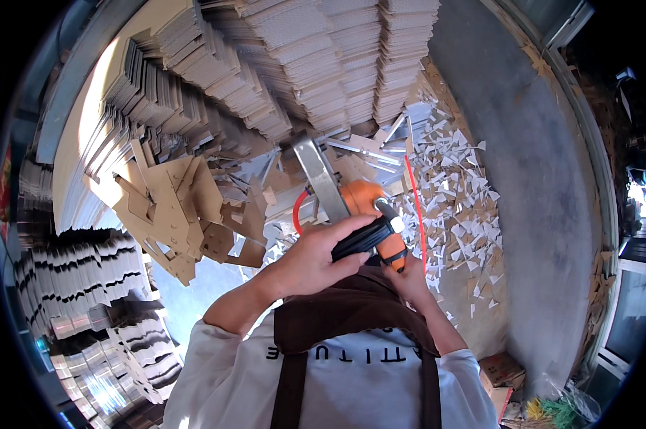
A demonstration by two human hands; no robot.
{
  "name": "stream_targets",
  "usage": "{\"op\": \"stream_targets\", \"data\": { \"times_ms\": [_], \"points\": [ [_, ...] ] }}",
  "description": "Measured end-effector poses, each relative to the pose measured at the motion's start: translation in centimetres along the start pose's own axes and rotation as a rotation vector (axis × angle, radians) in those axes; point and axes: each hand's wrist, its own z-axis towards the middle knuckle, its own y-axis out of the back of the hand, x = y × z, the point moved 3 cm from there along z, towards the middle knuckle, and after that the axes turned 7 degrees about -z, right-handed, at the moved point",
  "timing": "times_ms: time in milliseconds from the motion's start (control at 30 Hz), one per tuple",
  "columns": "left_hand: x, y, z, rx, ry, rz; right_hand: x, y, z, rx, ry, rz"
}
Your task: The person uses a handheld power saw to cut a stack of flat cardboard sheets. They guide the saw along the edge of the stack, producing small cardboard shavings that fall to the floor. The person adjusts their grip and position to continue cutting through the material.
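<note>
In front of my chest I hold an orange air-powered hand tool (362,194) with a long grey metal head (320,179) that points away and to the left. My left hand (307,259) is closed round its black side handle (366,240). Lower down, my right hand (410,279) wraps the end of the orange body; part of its fingers is hidden behind the tool. A red hose (417,214) runs beside the tool on the right, and a short red loop (298,213) shows left of the metal head. Loose cut cardboard pieces (173,207) lie to the left.
Tall stacks of cut cardboard sheets (294,50) stand ahead and to the left. Small cardboard scraps (455,214) litter the floor on the right, beside a grey concrete strip (534,214). More bundled stacks (87,275) sit at left. A cardboard box (500,372) is at lower right.
</note>
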Motion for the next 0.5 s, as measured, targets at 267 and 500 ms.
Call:
{"op": "stream_targets", "data": {
  "times_ms": [267,500],
  "points": [
    [0.9,-0.2,0.6,0.034,0.090,-0.097,-0.7,-0.6,-0.2,-0.006,-0.023,0.088],
    [2.1,0.2,0.6,0.051,0.162,-0.102,-1.3,-0.8,1.0,-0.009,-0.040,-0.009]
  ]
}}
